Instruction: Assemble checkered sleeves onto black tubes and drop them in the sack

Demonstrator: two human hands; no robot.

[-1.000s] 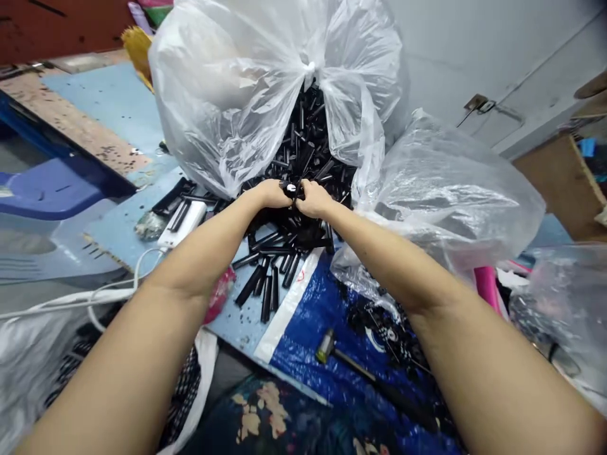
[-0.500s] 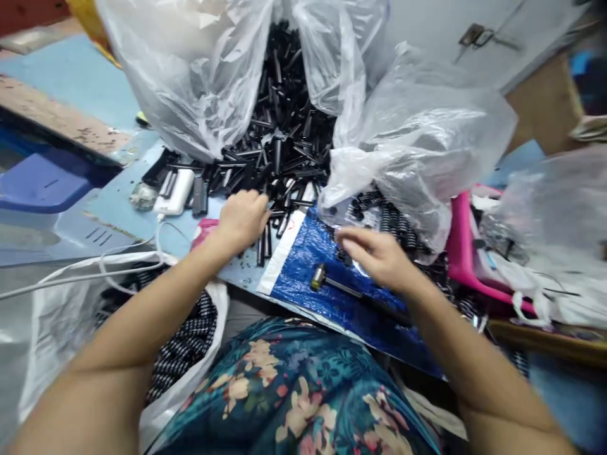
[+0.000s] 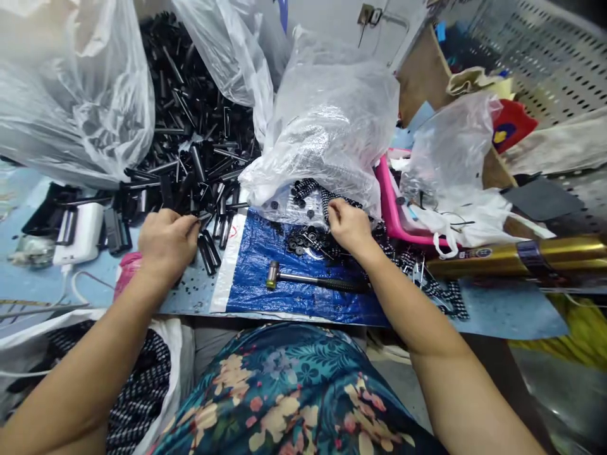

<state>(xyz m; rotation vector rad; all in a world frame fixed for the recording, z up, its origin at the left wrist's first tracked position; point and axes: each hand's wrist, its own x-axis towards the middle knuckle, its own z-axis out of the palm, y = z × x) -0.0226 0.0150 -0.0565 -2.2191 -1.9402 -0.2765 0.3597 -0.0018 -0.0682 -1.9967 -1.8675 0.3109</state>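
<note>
So you've got a pale wall [image 3: 327, 25] ahead with an electrical box [image 3: 365, 14] up on it, a holey panel [image 3: 564, 66] off right, light-blue tabletop [image 3: 190, 296], greyish floor [image 3: 403, 388] peeking out below.

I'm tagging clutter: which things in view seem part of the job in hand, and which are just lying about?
Likely in the job:
glossy black elongated plastic pieces beside the left hand
small black disc-shaped parts near the right hand
possibly the black-handled metal hammer

Apparently just lying about:
white rectangular plastic box with cable
shiny gold cylinder
</note>
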